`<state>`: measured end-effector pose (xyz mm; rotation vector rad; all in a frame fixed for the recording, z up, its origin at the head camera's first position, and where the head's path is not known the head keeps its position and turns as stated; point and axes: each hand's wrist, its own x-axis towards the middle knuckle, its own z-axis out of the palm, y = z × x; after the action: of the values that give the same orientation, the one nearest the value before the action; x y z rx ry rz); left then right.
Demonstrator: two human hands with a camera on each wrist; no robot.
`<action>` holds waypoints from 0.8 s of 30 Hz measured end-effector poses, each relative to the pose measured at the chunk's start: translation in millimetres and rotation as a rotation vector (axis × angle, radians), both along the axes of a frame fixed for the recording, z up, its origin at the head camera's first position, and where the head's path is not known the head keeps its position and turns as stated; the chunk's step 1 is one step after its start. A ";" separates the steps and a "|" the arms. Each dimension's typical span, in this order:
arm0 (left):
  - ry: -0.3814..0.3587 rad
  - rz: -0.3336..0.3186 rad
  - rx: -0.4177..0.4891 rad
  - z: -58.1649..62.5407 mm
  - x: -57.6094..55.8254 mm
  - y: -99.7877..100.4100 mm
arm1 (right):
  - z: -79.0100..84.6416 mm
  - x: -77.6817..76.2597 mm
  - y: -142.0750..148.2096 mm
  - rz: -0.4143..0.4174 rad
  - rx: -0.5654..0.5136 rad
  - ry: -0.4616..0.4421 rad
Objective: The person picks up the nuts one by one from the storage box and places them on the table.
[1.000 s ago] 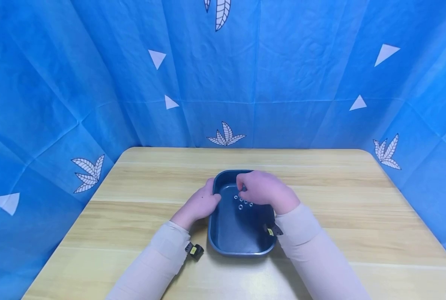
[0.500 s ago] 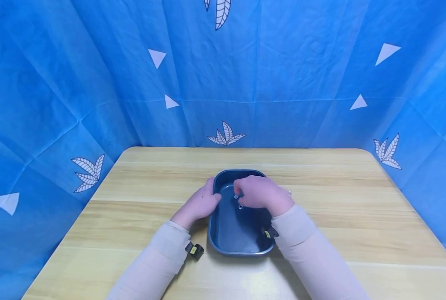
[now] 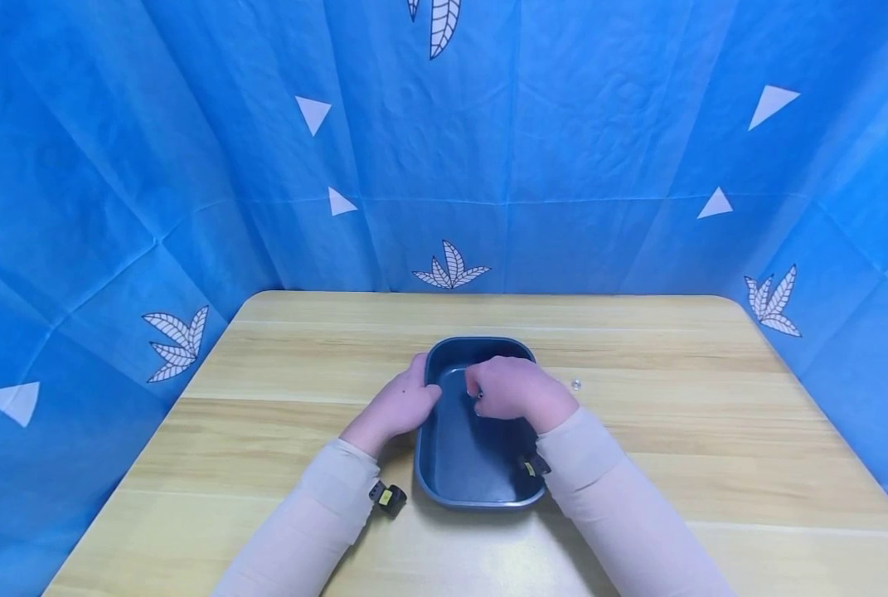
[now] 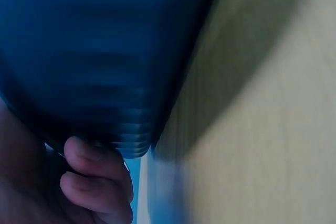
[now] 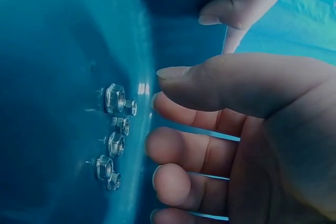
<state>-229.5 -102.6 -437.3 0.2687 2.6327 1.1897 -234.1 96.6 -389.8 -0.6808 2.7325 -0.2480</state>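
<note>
A dark blue rectangular tray (image 3: 462,468) lies on the table in the head view. My left hand (image 3: 402,404) grips its left wall, thumb over the rim; the left wrist view shows curled fingers (image 4: 97,192) beneath the rim and the tray's ribbed outer side. Inside the tray, my right hand (image 3: 514,388) hovers over several silver hex nuts (image 5: 113,98) of differing sizes, clustered on the floor. Its thumb and index fingertip come close together in the right wrist view, and no nut shows between them. From the head, this hand covers most of the nuts.
A small shiny ring-like piece, maybe a nut (image 3: 576,385), lies on the wooden table (image 3: 712,464) right of the tray. Blue cloth (image 3: 600,166) with white leaves and triangles hangs around the back and sides. Each wrist wears a small black camera (image 3: 389,499).
My right hand has shifted slightly left and toward me, covering the nuts seen earlier in the tray. The small piece right of the tray has come into view. My left hand stays put.
</note>
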 end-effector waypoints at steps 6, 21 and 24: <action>-0.012 0.000 0.003 0.6 0.6 -0.8 | -3.4 0.8 -2.3 0.022 0.034 0.013; -0.009 -0.004 0.008 0.3 0.4 -0.5 | -8.1 1.9 -4.0 0.003 0.058 0.023; -0.016 0.001 0.011 0.3 0.5 -0.3 | -9.1 1.4 -4.4 0.005 0.069 0.025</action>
<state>-229.0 -102.9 -436.9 0.2581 2.6136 1.2023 -232.7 92.2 -398.8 -0.6758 2.7489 -0.1444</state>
